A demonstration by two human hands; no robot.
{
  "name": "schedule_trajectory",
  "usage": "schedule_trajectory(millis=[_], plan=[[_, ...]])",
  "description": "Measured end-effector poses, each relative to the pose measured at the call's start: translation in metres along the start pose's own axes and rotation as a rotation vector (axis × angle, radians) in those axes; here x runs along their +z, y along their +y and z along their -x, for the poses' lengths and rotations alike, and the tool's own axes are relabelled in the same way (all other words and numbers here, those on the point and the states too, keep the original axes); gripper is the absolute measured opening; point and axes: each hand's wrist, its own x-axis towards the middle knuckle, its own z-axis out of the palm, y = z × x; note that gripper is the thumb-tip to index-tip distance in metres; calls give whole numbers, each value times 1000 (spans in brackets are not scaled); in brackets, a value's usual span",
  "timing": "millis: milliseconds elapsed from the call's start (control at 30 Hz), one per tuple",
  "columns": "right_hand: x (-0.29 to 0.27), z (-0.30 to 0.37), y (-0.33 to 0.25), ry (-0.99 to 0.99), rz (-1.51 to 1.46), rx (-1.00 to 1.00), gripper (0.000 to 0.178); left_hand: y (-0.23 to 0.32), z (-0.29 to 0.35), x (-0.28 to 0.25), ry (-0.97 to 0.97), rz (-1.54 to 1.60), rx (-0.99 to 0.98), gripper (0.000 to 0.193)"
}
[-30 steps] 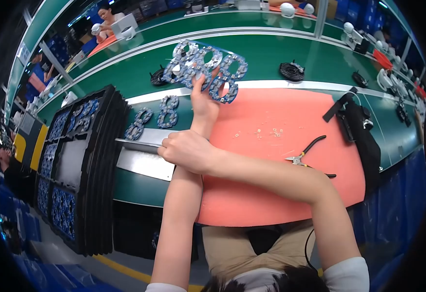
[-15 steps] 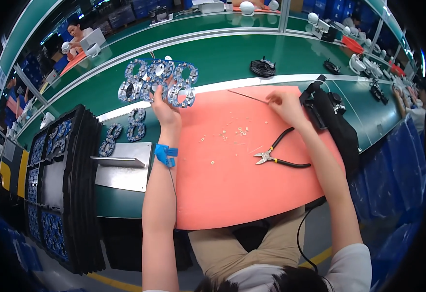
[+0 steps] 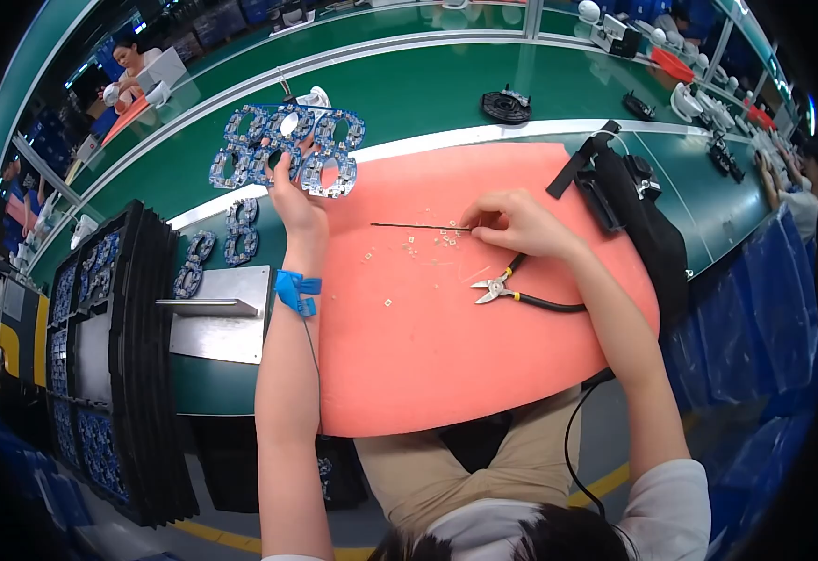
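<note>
My left hand [image 3: 299, 208] holds up a blue panel of joined ring-shaped circuit boards [image 3: 332, 150], its thumb on the near side and fingers partly hidden behind. A blue wrist strap [image 3: 297, 293] is around that forearm. Pinched in my right hand [image 3: 514, 224] is a thin dark rod [image 3: 414, 225], its free end pointing left above the orange mat [image 3: 409, 355]. Small cut-off board chips [image 3: 411, 240] lie scattered below the rod. Diagonal cutters [image 3: 521, 294] with black and yellow handles rest on the mat just nearer than my right hand, jaws pointing left.
At left stand black trays [image 3: 133, 355] filled with boards, beside a metal plate with an upright flange [image 3: 231, 323]. Two loose boards [image 3: 241, 231] lie behind it. A black strapped device [image 3: 629, 201] sits at the mat's right edge. Black round parts [image 3: 505, 106] lie farther back.
My right hand has moved left and nearer, bringing the rod lower over the chips. My left hand and the panel have shifted slightly left in the picture, as the whole view has moved.
</note>
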Motion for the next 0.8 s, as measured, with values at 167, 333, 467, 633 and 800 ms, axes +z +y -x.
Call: schedule_trajectory(millis=[167, 333, 467, 633, 800], plan=[[-12, 4, 11, 236, 116, 53, 16, 3, 1, 5, -11, -8, 52, 41], [-10, 13, 22, 129, 106, 107, 13, 5, -2, 2, -2, -28, 91, 42], [3, 8, 6, 30, 70, 23, 16, 8, -4, 3, 75, -90, 141, 41], [10, 5, 6, 71, 29, -53, 15, 9, 7, 15, 340, -295, 162, 29], [14, 1, 14, 179, 73, -20, 16, 10, 0, -1, 322, -325, 101, 31]])
